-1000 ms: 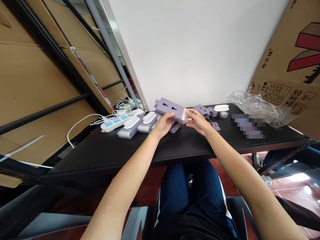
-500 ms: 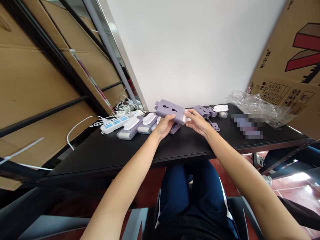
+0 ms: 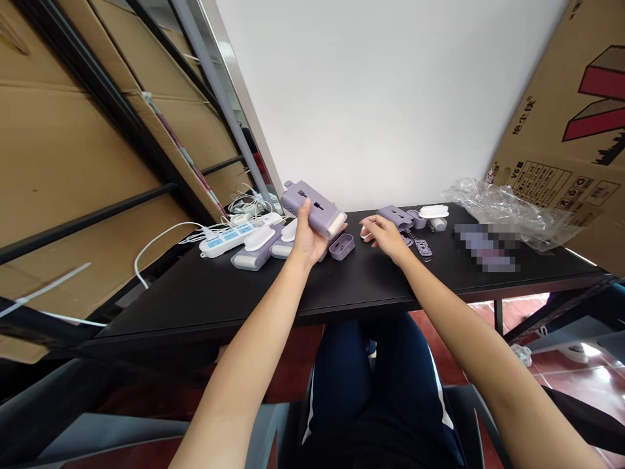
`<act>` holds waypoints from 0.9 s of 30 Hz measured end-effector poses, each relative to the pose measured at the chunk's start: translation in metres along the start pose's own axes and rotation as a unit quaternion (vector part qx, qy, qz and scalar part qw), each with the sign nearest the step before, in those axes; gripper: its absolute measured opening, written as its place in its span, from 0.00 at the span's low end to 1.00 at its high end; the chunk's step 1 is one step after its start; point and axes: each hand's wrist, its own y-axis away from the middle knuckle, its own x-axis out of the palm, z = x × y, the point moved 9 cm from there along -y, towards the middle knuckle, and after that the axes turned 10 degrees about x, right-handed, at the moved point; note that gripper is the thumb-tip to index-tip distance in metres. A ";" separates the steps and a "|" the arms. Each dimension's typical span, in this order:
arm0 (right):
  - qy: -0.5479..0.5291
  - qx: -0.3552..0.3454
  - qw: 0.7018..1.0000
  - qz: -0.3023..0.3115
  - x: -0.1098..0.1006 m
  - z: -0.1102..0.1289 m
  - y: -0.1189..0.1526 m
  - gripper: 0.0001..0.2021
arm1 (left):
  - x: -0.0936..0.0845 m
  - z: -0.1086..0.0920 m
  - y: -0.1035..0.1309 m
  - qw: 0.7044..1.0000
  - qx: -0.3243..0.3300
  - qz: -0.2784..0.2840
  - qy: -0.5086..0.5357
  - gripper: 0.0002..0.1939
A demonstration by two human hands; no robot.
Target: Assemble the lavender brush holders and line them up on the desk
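Observation:
My left hand (image 3: 312,241) is wrapped round a purple plastic housing (image 3: 312,207) with two dark keyhole-like slots and a pale translucent end, tilted above the table. To its right, my right hand (image 3: 383,236) is apart from the housing, its fingertips pinched on a small white piece (image 3: 363,230) whose shape is mostly hidden. Between the hands, a small oval purple cup (image 3: 342,247) lies on the black table (image 3: 273,296). Behind my left hand are similar purple units with white bristled tops (image 3: 260,239), partly covered.
A white power strip (image 3: 239,234) and tangled cables stand at the left. Beyond my right hand lie another purple housing (image 3: 394,216), flat purple parts (image 3: 422,247), springs and a white brush (image 3: 433,212). Clear plastic wrap (image 3: 508,208) and a large carton (image 3: 561,143) are at the right.
My right hand has come off the housing's end and moved slightly right with the small white piece. My left hand has carried the housing left and tilted it, uncovering the oval cup.

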 end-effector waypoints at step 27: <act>0.377 -0.016 0.920 -0.104 -0.017 -0.022 -0.032 0.22 | 0.000 0.004 0.000 0.997 -0.035 0.041 -0.061 0.47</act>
